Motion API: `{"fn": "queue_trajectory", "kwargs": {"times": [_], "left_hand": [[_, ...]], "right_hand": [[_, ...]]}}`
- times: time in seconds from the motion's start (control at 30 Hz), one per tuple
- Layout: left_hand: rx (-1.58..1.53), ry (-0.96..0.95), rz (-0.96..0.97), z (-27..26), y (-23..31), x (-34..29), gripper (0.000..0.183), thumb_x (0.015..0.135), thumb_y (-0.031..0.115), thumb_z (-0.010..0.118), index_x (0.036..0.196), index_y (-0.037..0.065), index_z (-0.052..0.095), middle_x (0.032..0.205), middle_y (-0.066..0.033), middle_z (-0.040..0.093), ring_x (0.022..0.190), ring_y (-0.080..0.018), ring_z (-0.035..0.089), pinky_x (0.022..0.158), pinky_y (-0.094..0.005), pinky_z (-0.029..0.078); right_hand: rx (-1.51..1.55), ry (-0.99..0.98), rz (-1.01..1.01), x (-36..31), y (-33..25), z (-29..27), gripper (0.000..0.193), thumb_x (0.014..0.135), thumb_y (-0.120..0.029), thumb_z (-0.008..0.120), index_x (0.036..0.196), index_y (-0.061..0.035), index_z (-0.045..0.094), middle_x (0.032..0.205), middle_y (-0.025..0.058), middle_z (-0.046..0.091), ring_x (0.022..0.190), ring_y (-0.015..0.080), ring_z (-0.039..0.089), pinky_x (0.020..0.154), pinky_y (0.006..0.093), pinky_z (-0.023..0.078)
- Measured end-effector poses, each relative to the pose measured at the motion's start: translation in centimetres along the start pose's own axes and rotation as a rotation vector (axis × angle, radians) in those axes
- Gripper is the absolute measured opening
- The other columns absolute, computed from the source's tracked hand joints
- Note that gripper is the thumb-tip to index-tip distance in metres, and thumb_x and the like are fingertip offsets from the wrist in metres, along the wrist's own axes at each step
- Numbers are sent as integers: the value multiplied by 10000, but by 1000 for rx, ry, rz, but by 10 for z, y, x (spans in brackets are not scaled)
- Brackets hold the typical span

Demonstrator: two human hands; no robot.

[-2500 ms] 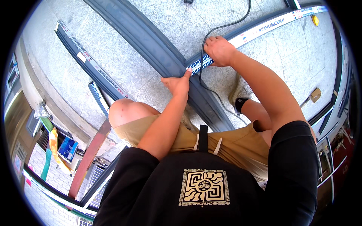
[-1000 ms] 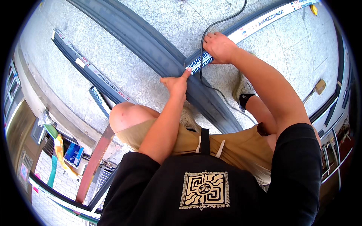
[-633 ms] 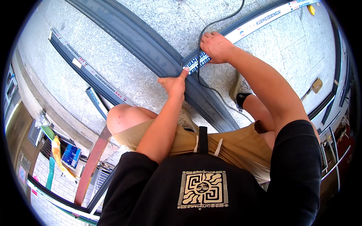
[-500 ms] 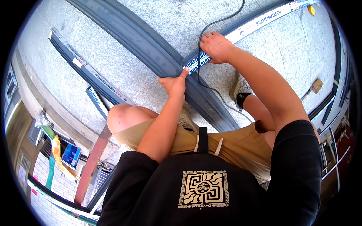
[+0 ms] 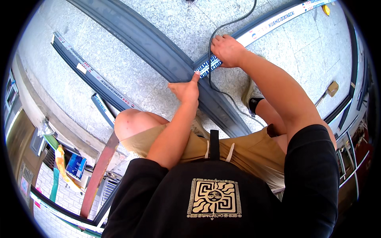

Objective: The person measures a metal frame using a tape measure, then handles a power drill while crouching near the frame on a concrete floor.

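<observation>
1. Fingers of my right hand (image 5: 227, 50) are curled down onto the end of a grey metal profile with a white printed film strip (image 5: 262, 28); the palm covers it, so I cannot tell whether the fingers close round it or only press on top.
2. Left hand (image 5: 185, 89): fingers together and stretched forward, holding nothing. The fingertips (image 5: 195, 74) touch the near end of the same strip, right where it meets the wide dark grey profile (image 5: 158, 49).
3. Filmed profile: lies on the stone floor (image 5: 170, 16), running from between my hands away to the upper right edge of the view.
4. Wide dark grey profile: lies on the floor and crosses the view from upper left down to my right knee. My left hand rests against its edge.
5. Black cable (image 5: 222, 29): loops down from the top of the view, passes between my hands and over the wide profile, and trails toward my right foot.
6. Second filmed profile (image 5: 91, 75): well to the left, lying parallel to the wide one. A shorter offcut (image 5: 104, 109) lies just beside its lower end, near my left knee.
7. Small tan block with a thin stem (image 5: 331, 88): on the floor, well to the right of my right arm.
</observation>
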State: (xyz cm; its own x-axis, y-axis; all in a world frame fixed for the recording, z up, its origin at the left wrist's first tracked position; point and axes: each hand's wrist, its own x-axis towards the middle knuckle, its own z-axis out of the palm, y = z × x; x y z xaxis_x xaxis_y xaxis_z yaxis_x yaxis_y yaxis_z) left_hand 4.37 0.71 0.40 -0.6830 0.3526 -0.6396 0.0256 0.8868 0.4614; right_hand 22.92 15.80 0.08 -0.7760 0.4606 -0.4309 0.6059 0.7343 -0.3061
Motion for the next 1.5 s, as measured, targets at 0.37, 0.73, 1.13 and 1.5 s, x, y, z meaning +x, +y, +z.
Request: {"fn": "queue_trajectory", "kwargs": {"times": [0.37, 0.73, 1.13, 1.5], "left_hand": [[48, -19, -31, 6, 0, -4, 1111, 681, 291, 992, 1414, -132, 274, 1429, -316, 414, 1375, -431, 443, 1176, -458, 383], [-155, -107, -38, -1, -2, 5, 1043, 800, 369, 926, 1423, -140, 262, 1463, -312, 410, 1334, -386, 499, 1147, -438, 421], [-665, -533, -376, -23, -13, 24, 621, 953, 297, 794, 1415, -38, 550, 1353, -182, 648, 1190, -313, 650, 1027, -470, 534], [-611, -501, -308, -19, -11, 17, 489, 974, 234, 772, 1331, -59, 610, 1274, -176, 690, 1112, -291, 682, 969, -435, 565]], "right_hand": [[-8, 19, -29, -4, -1, 7, 531, 743, -467, 836, 1001, -32, 673, 1031, 101, 646, 1070, 276, 608, 905, 390, 477], [-12, 5, -14, -5, 0, 1, 491, 732, -433, 846, 991, -50, 682, 1039, 87, 643, 1066, 271, 610, 888, 387, 486], [11, -2, 51, -3, -2, 4, 591, 671, -456, 908, 1068, -65, 714, 1143, 88, 669, 1159, 267, 612, 951, 396, 492], [18, -12, 50, -6, -3, 5, 532, 684, -421, 896, 1044, -73, 716, 1097, 76, 661, 1130, 256, 602, 919, 384, 482]]}}
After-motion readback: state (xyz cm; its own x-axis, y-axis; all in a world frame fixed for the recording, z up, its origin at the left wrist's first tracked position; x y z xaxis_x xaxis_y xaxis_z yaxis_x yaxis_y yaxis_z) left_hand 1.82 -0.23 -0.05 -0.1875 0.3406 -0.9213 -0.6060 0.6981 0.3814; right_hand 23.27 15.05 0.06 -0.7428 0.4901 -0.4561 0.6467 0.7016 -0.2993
